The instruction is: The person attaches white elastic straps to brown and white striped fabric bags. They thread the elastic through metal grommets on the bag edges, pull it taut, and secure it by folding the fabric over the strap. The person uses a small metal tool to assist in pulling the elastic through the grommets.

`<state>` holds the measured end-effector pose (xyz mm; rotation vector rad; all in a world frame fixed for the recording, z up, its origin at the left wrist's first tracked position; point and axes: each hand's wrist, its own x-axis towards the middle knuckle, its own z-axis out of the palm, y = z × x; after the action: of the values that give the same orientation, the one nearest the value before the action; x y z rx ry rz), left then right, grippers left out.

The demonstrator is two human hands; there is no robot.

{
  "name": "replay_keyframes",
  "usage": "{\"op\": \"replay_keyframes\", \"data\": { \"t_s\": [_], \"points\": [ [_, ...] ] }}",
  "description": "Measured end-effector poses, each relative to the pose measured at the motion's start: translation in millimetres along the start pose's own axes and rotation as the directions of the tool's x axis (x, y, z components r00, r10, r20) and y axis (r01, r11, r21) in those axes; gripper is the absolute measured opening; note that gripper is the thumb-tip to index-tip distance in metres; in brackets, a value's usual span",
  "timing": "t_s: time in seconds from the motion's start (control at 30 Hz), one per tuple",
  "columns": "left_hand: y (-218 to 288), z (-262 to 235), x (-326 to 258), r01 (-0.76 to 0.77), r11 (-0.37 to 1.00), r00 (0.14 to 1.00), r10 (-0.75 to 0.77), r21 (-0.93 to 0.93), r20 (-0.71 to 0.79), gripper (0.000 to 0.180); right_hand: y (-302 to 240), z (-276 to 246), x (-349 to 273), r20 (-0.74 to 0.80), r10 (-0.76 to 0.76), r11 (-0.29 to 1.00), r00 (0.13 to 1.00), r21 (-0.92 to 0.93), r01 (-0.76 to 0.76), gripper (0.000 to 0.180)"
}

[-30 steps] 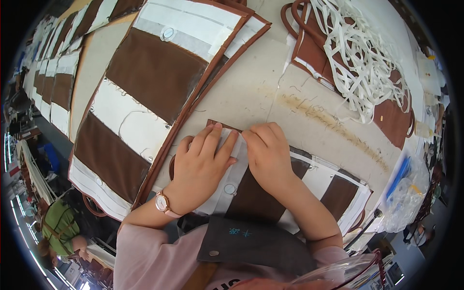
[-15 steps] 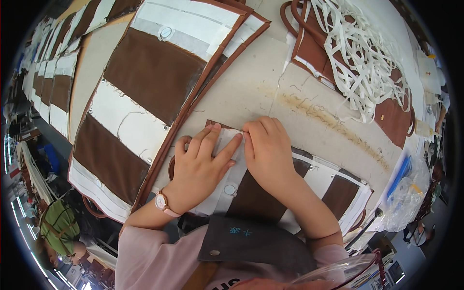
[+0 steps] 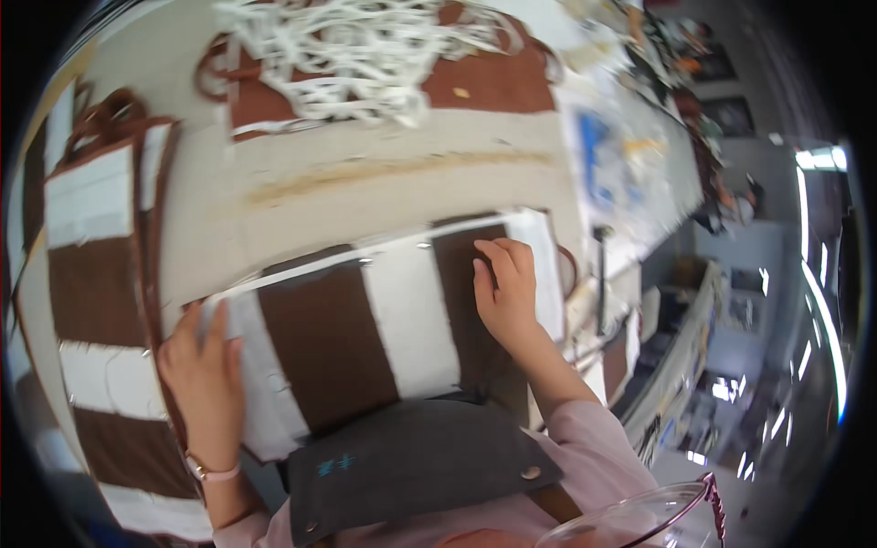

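In front of me lies an unfinished bag (image 3: 416, 320) with brown and white stripes and small metal snaps along its far edge. My left hand (image 3: 203, 379), a watch on its wrist, rests at the bag's left end, fingers stretched towards the far left corner. Over the brown stripe near the right end is my right hand (image 3: 504, 290), fingers apart and slightly bent, holding nothing. Blur hides whether its fingertips press on the cloth.
A tangle of white tape (image 3: 365, 55) lies on brown bag pieces (image 3: 512, 80) at the back. More striped bags (image 3: 91, 283) are stacked at the left. Plastic bags (image 3: 630, 164) lie at the right, near a dark upright rod (image 3: 600, 283).
My view has swung to the right. My hands, together at the bag's far left corner before, are now apart; the right has moved along to the bag's right end.
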<state>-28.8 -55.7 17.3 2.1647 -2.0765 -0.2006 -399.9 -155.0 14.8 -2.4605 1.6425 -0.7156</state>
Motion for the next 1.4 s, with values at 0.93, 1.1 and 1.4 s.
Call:
{"op": "replay_keyframes", "data": {
  "t_s": [0.93,1.1,1.4],
  "points": [
    [-17.3,24.2,46.5,-0.085,0.816,0.97,-0.064,-0.572,-0.235,0.019,184.1,-165.4,-193.9,0.141,0.843,0.472,0.52,-0.657,-0.587,0.026],
    [-23.2,18.1,44.5,-0.008,0.8,0.987,-0.089,-0.6,-0.132,0.016,11.5,-166.7,-52.0,0.222,0.834,0.329,0.506,0.536,-0.778,0.012],
    [-26.1,19.4,39.9,0.184,0.412,0.975,-0.192,-0.892,0.113,0.009,-139.1,-35.5,95.0,0.291,-0.219,0.923,0.931,0.37,0.102,0.039]
  ]
}}
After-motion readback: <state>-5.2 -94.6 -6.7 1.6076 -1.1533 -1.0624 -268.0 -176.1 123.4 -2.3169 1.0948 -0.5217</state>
